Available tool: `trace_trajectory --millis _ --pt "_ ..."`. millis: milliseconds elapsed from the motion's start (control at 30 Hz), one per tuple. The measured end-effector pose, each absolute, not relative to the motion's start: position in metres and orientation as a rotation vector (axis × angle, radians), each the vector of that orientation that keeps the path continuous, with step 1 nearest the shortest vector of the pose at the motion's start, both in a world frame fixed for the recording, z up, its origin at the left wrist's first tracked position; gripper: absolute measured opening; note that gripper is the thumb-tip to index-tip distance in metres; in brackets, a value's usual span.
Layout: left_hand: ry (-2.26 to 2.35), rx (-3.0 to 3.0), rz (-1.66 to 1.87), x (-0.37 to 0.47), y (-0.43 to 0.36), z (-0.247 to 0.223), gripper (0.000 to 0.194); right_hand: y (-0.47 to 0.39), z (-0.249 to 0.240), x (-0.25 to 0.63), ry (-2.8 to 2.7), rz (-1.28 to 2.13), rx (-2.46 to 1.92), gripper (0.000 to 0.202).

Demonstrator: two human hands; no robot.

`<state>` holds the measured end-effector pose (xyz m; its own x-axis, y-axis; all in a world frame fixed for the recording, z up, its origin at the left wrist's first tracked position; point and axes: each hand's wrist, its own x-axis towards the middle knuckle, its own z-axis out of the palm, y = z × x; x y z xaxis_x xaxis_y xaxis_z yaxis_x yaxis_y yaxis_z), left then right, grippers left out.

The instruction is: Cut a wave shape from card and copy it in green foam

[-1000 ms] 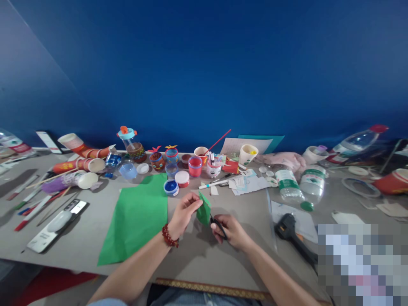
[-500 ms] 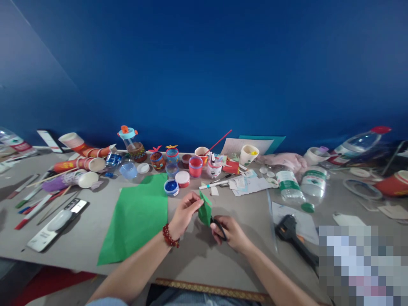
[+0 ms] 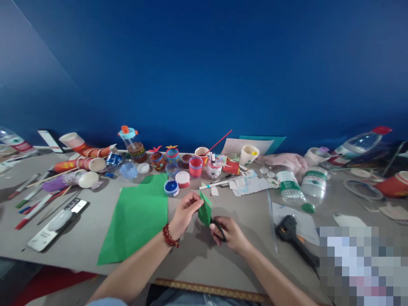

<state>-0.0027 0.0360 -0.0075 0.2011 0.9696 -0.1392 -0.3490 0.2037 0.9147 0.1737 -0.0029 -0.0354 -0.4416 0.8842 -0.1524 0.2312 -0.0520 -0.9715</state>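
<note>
Between my hands, above the grey table, is a small folded piece of green paper (image 3: pixel 205 212). My left hand (image 3: pixel 186 212), with a red bead bracelet at the wrist, pinches its upper left edge. Black-handled scissors (image 3: pixel 219 229) are gripped in my right hand (image 3: pixel 232 234); their blades meet the lower right edge of the paper and are mostly hidden by it. A large green sheet (image 3: pixel 140 216) with a piece cut out of its upper left lies flat beside my left forearm.
Paint pots (image 3: pixel 171 187), paper cups (image 3: pixel 249 155) and decorated jars (image 3: pixel 157 160) line the back by the blue wall. On the right are cut plastic bottles (image 3: pixel 288 185) and a black glue gun (image 3: pixel 295 238). Markers (image 3: pixel 36 210) and a phone (image 3: pixel 59 225) lie left.
Almost nothing differs. My right hand and the scissors have shifted very slightly at the green paper; my left hand keeps its pinch.
</note>
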Motion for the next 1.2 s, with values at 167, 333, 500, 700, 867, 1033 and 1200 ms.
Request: trace_trajectory --millis 167,333,500,700,867,1033,1200 --pt "0.875 0.880 1.115 -0.003 0.036 -0.010 0.026 -0.003 -0.036 0.172 -1.674 1.505 -1.205 0.056" --pt "0.873 0.878 1.113 -0.003 0.036 -0.009 0.025 -0.003 -0.039 0.171 -1.679 1.470 -1.221 0.057" --pt "0.929 0.905 1.100 -0.004 0.037 -0.008 0.026 -0.002 -0.041 0.171 -1.639 1.476 -1.260 0.055" --pt "0.863 0.915 1.073 -0.006 0.041 -0.008 0.025 -0.001 -0.037 0.172 -1.540 1.515 -1.295 0.054" --pt "0.841 0.912 1.009 -0.007 0.041 -0.006 0.027 0.001 -0.031 0.176 -1.472 1.529 -1.271 0.053" --pt "0.934 1.055 0.926 -0.010 0.041 -0.008 0.028 0.003 -0.022 0.182 -1.284 1.489 -1.176 0.045" --pt "0.889 1.270 0.721 -0.008 0.038 -0.011 0.027 0.008 -0.017 0.180 -1.081 1.436 -1.221 0.041"
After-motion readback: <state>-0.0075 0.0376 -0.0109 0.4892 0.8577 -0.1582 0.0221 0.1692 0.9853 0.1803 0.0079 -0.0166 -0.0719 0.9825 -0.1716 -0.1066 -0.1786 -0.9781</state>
